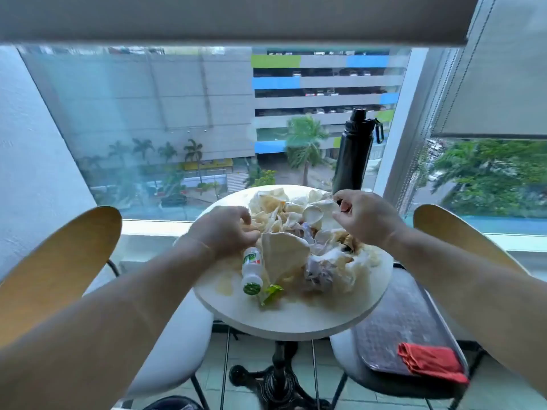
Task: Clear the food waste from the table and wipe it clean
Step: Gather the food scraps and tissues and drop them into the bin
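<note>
Reaching forward over the round white counter (296,321), both bare forearms stretch out from the lower corners and meet at the heap of food waste (284,253), pale peels and crumpled scraps piled across the middle and far side of the top. The left hand (225,229) lies knuckles up at the heap's left edge, its fingers curled down against the nearest pieces; whether it actually grips any cannot be told. The right hand (364,220) hovers at the heap's far right, wrist bent inward, forefinger and thumb hooked toward a pale curved scrap, and a firm pinch cannot be confirmed either. A small bottle (251,270) with a green label lies on its side just below the left hand, beside a green leaf (270,292). A black flask (352,155) stands upright at the far rim. On the right-hand chair a red cloth (432,362) rests on a dark tray (393,329)
</note>
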`<state>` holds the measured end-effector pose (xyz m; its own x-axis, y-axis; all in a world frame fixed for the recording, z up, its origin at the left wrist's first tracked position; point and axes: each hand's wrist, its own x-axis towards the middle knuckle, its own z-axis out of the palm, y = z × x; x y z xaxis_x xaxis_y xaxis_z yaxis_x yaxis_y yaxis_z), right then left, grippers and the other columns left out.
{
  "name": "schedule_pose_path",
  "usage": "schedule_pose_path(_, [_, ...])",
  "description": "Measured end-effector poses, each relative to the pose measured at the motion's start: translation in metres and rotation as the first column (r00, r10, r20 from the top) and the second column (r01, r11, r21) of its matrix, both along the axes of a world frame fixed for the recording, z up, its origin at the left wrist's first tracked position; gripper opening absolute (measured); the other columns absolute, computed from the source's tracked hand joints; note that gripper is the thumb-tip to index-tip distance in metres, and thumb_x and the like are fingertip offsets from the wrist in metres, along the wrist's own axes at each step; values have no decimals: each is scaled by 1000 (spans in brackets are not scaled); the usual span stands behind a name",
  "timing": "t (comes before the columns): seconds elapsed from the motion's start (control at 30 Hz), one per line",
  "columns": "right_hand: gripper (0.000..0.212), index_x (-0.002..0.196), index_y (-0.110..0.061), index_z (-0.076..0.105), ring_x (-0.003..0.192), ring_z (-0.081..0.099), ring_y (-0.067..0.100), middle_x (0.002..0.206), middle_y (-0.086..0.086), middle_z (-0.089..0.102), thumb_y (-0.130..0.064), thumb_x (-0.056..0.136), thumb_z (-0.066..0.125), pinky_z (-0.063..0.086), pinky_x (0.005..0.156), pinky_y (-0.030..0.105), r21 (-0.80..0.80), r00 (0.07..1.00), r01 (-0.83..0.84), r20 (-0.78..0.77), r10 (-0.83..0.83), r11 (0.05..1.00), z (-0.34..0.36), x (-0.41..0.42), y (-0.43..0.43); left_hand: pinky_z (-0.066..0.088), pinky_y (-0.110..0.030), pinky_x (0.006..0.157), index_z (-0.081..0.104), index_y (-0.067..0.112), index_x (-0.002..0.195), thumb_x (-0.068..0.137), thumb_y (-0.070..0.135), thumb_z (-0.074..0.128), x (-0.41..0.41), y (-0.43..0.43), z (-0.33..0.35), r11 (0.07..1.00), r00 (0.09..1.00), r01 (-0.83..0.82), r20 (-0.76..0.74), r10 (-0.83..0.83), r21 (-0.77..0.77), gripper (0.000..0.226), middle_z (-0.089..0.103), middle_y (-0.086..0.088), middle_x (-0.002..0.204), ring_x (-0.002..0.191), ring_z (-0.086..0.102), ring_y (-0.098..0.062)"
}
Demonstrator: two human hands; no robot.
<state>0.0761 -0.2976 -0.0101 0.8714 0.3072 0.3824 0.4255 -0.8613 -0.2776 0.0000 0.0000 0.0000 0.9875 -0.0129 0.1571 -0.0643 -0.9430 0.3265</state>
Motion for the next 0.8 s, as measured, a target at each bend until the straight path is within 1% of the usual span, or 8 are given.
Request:
schedule_pose_path(0.1, [43,133,-20,66,96,65,23,109,3,71,-37,94,66,55,83,35,40,997,37,-63,-34,999,-10,15,-9,60,-36,77,72,25,95,84,52,75,3,-19,-10,997,993,0,-118,10,77,30,72,4,91,84,66,-17])
schedule_pose_path(0.2, [54,140,-21,62,114,63,25,132,6,66,-44,92,69,54,96,39,73,983,80,-174,-66,994,-13,27,-9,54,-29,67,65,26,99,82,52,77,-3,-33,-22,992,971,-40,-230,66,116,33,70,6,94,86,64,-14])
schedule_pose_path(0.3, [79,153,-24,46,134,54,24,151,4,52,-54,86,75,47,109,42,42,963,49,-268,-36,998,-15,41,-10,61,-37,80,63,30,112,71,59,79,-4,-34,-33,991,960,-87,-257,112,106,53,73,8,105,93,67,-14])
schedule_pose_path(0.4, [97,158,-27,36,140,49,25,156,5,48,-57,78,83,43,114,41,40,939,-7,-344,20,999,-18,51,-5,62,-39,88,57,30,130,71,55,82,-12,-37,-40,991,962,-130,-238,135,36,69,72,11,120,103,68,-15])
schedule_pose_path(0.5, [107,159,-30,35,129,57,25,145,6,56,-48,70,92,48,107,37,129,913,-20,-402,71,991,-21,59,-2,62,-38,93,50,35,141,73,51,81,-21,-34,-43,980,977,-164,-158,145,-112,77,70,12,131,112,67,-14])
schedule_pose_path(0.63, [78,145,-25,55,97,68,21,114,2,71,-18,73,85,56,87,33,211,908,-21,-406,107,977,-24,68,-1,65,-38,80,45,43,139,80,42,79,-30,-27,-41,919,971,-238,-63,230,-313,68,70,8,106,91,70,-8])
schedule_pose_path(0.7, [44,118,-22,71,90,69,21,98,-1,74,-14,76,83,57,82,34,247,922,-41,-365,132,968,-25,70,-4,65,-40,79,49,38,139,83,37,79,-34,-26,-38,879,966,-235,4,260,-414,64,68,10,99,88,70,-9])
schedule_pose_path(0.8, [5,87,-19,75,74,67,22,79,2,73,-18,84,80,52,68,36,327,945,-86,-272,181,941,-20,72,-6,64,-36,79,56,32,135,86,32,81,-39,-28,-37,824,948,-224,79,308,-521,54,66,11,97,87,71,-10])
